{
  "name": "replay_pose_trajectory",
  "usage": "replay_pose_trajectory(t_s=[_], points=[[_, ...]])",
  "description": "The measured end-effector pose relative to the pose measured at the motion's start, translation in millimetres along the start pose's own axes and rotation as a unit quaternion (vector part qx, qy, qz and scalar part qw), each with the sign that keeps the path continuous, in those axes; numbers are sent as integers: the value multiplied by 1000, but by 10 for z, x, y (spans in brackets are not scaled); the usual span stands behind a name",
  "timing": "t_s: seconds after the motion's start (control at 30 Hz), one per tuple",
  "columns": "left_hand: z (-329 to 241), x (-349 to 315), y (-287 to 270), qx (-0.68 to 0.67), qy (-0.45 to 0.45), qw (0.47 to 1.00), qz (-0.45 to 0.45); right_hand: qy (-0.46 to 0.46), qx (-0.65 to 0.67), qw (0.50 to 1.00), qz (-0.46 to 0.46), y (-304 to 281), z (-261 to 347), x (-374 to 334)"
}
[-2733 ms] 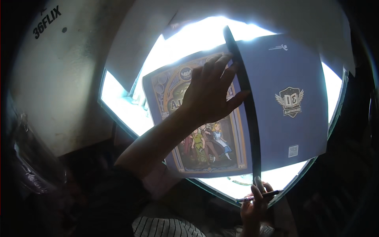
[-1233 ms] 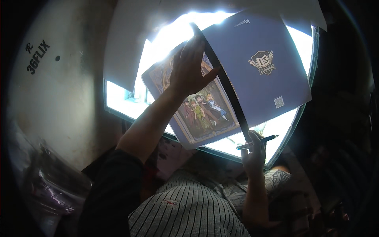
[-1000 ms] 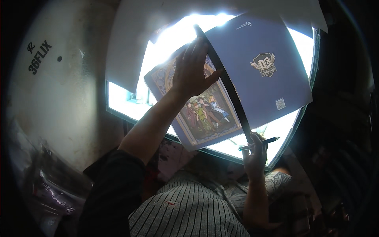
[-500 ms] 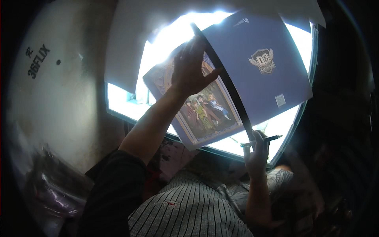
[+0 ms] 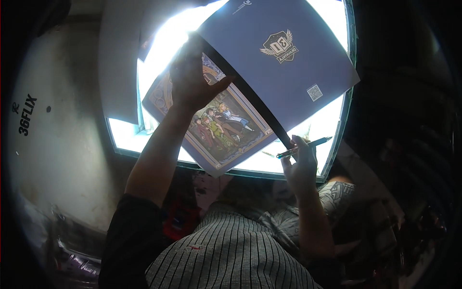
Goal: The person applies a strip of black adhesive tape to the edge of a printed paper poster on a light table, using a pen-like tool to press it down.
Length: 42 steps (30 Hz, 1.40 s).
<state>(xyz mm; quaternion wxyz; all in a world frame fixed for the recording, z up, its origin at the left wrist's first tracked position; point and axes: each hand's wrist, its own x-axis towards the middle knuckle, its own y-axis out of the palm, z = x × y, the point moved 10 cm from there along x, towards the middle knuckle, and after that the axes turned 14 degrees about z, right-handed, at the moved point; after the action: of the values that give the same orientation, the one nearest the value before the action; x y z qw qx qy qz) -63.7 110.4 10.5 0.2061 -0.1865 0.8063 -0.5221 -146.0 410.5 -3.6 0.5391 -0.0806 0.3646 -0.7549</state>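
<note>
A large blue printed sheet (image 5: 284, 91) lies on a brightly lit glass panel (image 5: 122, 135). It carries a winged badge on its right part and a framed picture of cartoon figures on its left. A long dark ruler-like strip (image 5: 255, 101) crosses the sheet at a slant. My left hand (image 5: 192, 79) rests on the strip's upper part, thumb spread over it, other fingers laid out and dim against the glare. At the strip's lower end, my right hand (image 5: 301, 161) touches it with fingertips while gripping a slim pen (image 5: 318, 142).
Another pale sheet (image 5: 118, 72) covers the panel's left side. A worn light-coloured surface (image 5: 62, 130) with dark markings stands further left. Dark floor surrounds the panel on the right, and a red object (image 5: 182, 216) lies below its near edge.
The whole scene has shifted left and upward in the picture as the view turned. Both hands keep their places on the strip, and the pen stays in my right hand.
</note>
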Motion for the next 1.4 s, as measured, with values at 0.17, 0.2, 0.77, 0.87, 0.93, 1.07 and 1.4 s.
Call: replay_pose_trajectory(t_s=[0.17, 0.2, 0.77, 0.87, 0.93, 1.07, 1.4], points=[[-36, 27, 21, -7, -22, 999, 27, 1, 38, 999, 7, 26, -74, -19], [18, 16, 36, -5, -23, 999, 26, -1, 40, 999, 6, 23, -55, -9], [-12, -51, -84, 48, 56, 996, -54, -5, 52, 998, 23, 62, -35, 15], [19, -52, -93, 17, 64, 995, -81, -42, -25, 999, 19, 30, 66, 2], [37, -58, -6, 29, 22, 998, -55, -57, -38, 998, 12, 11, 72, -25], [106, -77, 23, 35, 0, 999, -41, -70, -41, 997, 4, 26, 81, -33], [150, -74, 63, 67, -30, 997, -11, -61, -19, 998, 9, 48, 58, -15]])
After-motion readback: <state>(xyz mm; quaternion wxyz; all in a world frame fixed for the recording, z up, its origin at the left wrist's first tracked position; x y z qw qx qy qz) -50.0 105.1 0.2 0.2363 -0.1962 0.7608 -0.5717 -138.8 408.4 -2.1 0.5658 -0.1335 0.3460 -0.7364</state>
